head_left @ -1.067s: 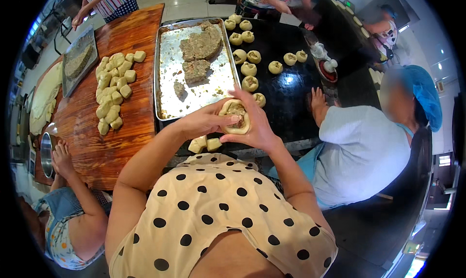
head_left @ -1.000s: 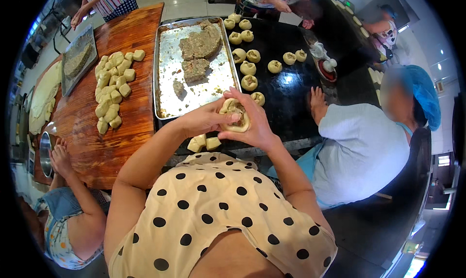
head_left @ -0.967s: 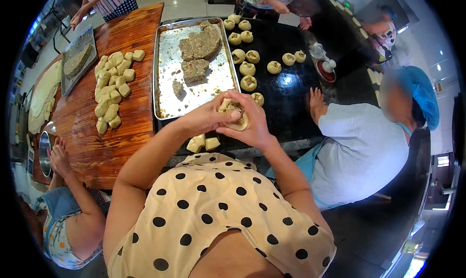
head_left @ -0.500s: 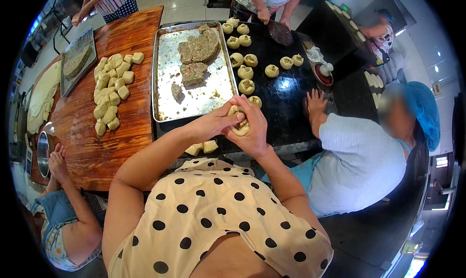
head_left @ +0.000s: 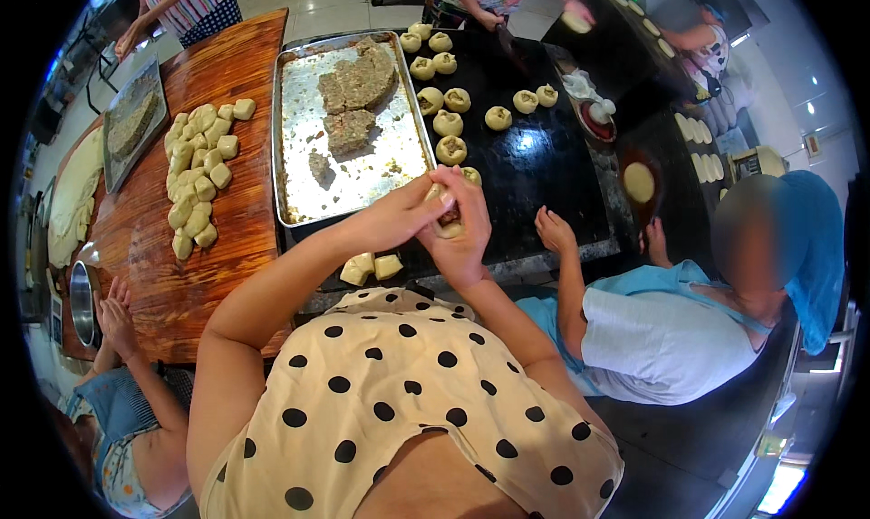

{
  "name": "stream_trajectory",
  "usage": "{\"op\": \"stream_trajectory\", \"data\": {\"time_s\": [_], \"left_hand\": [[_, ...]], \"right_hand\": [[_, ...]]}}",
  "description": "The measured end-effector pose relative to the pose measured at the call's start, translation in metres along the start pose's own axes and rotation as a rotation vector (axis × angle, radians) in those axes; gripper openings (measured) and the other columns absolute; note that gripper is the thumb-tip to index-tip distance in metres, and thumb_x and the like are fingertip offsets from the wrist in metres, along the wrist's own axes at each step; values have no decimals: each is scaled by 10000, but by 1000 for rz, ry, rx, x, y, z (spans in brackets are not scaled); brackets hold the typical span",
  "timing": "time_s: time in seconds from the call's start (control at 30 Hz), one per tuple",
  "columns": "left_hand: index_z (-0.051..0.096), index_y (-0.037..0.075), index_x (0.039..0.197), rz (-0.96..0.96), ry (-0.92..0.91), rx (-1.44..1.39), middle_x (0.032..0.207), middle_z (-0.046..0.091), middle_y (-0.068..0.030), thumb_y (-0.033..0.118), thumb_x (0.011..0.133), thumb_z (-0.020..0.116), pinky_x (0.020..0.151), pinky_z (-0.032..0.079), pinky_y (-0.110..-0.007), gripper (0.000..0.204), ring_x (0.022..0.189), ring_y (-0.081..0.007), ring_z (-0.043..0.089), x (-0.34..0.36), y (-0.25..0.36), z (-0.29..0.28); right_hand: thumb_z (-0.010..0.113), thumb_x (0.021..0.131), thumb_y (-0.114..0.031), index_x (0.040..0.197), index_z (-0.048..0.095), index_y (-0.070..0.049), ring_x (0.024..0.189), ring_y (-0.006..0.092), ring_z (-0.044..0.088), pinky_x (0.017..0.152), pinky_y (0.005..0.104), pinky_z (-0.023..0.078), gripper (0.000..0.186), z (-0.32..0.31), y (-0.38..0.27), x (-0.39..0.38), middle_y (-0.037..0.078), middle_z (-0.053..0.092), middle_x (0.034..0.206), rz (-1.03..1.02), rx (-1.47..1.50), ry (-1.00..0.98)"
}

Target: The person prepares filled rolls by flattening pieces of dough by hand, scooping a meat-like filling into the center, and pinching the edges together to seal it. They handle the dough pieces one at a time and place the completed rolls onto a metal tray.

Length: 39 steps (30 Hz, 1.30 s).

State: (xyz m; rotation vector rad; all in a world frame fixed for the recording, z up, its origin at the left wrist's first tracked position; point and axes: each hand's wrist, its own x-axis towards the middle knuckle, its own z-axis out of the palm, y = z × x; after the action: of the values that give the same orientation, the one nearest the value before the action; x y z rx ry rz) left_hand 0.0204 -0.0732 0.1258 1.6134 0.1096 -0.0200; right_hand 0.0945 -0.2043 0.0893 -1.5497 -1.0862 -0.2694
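Note:
Between my two hands is a filled dough bun (head_left: 448,229), its meat filling showing through an opening at the top. My left hand (head_left: 399,215) presses its fingers and thumb over the bun's upper side. My right hand (head_left: 468,238) wraps round the bun from the right. Just below my left wrist lie a few raw dough pieces (head_left: 372,267) at the black table's front edge. Beyond my hands stand rows of gathered buns (head_left: 450,148), some with filling visible. To their left, a metal tray (head_left: 281,170) holds chunks of meat filling (head_left: 360,82).
Left of the tray, cut dough pieces (head_left: 201,170) are heaped on the wooden table (head_left: 245,274). A smaller tray (head_left: 156,125) and a dough sheet (head_left: 74,197) lie farther left. A co-worker at right holds a paddle with a flat dough round (head_left: 639,183). Another person stands across the table.
My hands stay on the bun, with the fingers shifted slightly. The co-worker at right has lifted a hand off the table, and a paddle with dough has appeared there.

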Motion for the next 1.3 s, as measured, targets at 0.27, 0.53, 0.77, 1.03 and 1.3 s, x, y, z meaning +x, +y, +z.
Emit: {"op": "stream_trajectory", "data": {"time_s": [0.27, 0.53, 0.77, 1.03, 1.3], "left_hand": [[579, -32, 1184, 95, 431, 75, 996, 641, -71, 470, 1071, 283, 809, 478, -295, 594, 900, -145, 584, 9, -39, 13], [213, 97, 1546, -93, 167, -782, 1457, 419, -205, 683, 982, 240, 1106, 371, -406, 814, 1316, -313, 471, -3, 9, -20], [517, 54, 1296, -180, 201, -1147, 1203, 607, -140, 478, 1039, 390, 947, 523, -405, 512, 1084, -236, 625, 6, -46, -13], [470, -21, 1356, -64, 111, -1339, 1290, 564, -180, 463, 1040, 384, 1052, 454, -417, 584, 1219, -283, 558, 14, -38, -9], [516, 33, 1293, -186, 213, -1197, 1182, 610, -170, 403, 1055, 368, 940, 538, -384, 464, 1065, -245, 637, 18, -43, 2]], "right_hand": [[654, 930, -224, 1330, 561, -13, 1194, 348, 585, 1090, 424, 391, 461, 21, 12, 7, 175, 601, 1313, 72, 150, -53], [809, 721, -115, 1115, 645, -40, 1104, 287, 599, 921, 393, 486, 433, 18, 6, 28, 119, 627, 1164, -94, 152, -142], [823, 739, -228, 1030, 667, -54, 1086, 291, 609, 908, 388, 485, 373, 21, -19, 38, 129, 641, 1185, -143, -59, -158], [740, 775, -95, 947, 667, -44, 992, 260, 642, 915, 371, 484, 193, 30, -1, 32, 104, 681, 1043, -67, 163, -133], [841, 698, -293, 1087, 640, -86, 1199, 376, 539, 977, 434, 448, 485, 4, 15, 36, 198, 495, 1353, -233, 3, -433]]}}
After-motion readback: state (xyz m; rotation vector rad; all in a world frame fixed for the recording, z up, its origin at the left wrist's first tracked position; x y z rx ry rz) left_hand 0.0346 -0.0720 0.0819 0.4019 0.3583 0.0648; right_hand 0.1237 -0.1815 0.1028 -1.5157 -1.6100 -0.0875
